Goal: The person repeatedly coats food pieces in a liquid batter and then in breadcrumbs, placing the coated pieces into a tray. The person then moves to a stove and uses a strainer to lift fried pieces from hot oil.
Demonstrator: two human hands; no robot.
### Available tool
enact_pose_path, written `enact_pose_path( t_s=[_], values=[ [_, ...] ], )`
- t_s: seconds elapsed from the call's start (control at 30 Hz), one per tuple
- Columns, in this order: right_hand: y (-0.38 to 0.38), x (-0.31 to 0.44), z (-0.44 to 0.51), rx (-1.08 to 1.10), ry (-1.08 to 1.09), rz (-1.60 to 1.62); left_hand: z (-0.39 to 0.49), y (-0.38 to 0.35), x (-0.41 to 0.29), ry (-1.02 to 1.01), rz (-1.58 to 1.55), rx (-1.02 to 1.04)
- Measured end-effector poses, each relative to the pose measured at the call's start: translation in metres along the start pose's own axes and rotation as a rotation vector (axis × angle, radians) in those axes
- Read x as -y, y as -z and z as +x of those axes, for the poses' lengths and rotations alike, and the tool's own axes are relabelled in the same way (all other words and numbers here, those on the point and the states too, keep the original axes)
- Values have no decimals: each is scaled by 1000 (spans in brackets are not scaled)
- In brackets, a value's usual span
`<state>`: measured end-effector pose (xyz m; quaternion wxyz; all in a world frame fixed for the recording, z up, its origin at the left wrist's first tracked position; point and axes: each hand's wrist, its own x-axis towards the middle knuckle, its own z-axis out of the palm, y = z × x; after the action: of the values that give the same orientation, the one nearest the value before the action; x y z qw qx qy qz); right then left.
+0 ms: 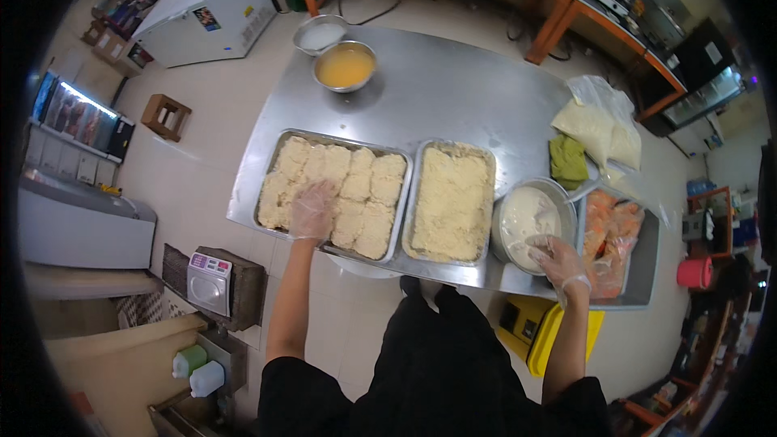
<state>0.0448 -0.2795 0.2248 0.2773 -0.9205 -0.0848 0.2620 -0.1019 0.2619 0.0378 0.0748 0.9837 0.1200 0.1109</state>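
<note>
My left hand (312,211), in a clear plastic glove, rests on breaded pieces (368,227) laid in rows in a metal tray (399,230); whether its fingers grip a piece cannot be told. A second metal tray (449,259) beside it holds pale yellow breading (452,203). Over the near right edge of a metal bowl (570,218) of white batter (525,218) is my right hand (553,258), gloved too, its fingers bent. Its fingertips reach the batter, and what they may hold is unclear.
Two metal bowls, one with orange-yellow liquid (345,67) and one with white contents (320,35), stand at the far left table corner. Right of the batter are a green cloth (567,161), bags of pale powder (598,124) and a grey bin (649,261) with bagged orange-coated pieces (613,237).
</note>
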Motion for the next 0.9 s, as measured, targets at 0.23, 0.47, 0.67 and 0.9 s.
enact_pose_path(
  t_s=[0.23,0.47,0.67,0.9],
  values=[
    [-31,-31,55,-322,66,78,-11,38,-107,204,-433,-85],
    [-86,-9,112,-738,-41,204,-49,61,-339,-23,-1551,865],
    [-98,0,107,-694,120,338,-32,31,-405,438,-1216,788],
    [-98,-11,77,-592,89,456,-40,1,-443,655,-1889,75]
  ],
)
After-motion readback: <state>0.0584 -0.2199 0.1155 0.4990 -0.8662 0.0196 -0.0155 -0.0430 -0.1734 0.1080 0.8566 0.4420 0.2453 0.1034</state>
